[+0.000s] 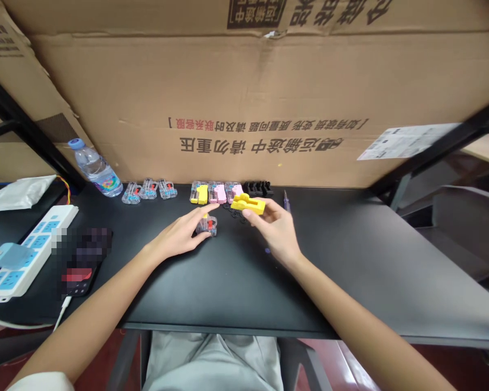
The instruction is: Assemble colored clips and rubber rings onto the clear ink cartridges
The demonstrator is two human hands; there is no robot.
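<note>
While the right hand (pixel 276 234) pinches a yellow plastic block (pixel 248 203), the left hand (pixel 179 234) spreads its fingers over a clear plastic casing (pixel 206 226), with a row of clear and pink casings (pixel 217 193) lined up on the black table (pixel 309 282).

Desktop (pixel 236 282): matt black, smooth, laminate-like. Just above its middle, a yellow plastic block (pixel 248 204), opaque, smooth, lightly glossy. On its middle, a clear plastic case (pixel 206 226), glossy and see-through. Along its far edge, pink plastic pieces (pixel 218 193), smooth with a soft sheen; black plastic pieces (pixel 257 188), dull; a water bottle (pixel 95 169), thin, glossy, clear plastic, with a blue plastic cap (pixel 76 143). Beyond it, a cardboard box (pixel 244 92), brown, matt, slightly rough paper. At its left end, a white plastic power strip (pixel 32 255), smooth, lightly glossy. Below its near edge, pale grey cloth trousers (pixel 212 364), matt and softly creased.
</note>
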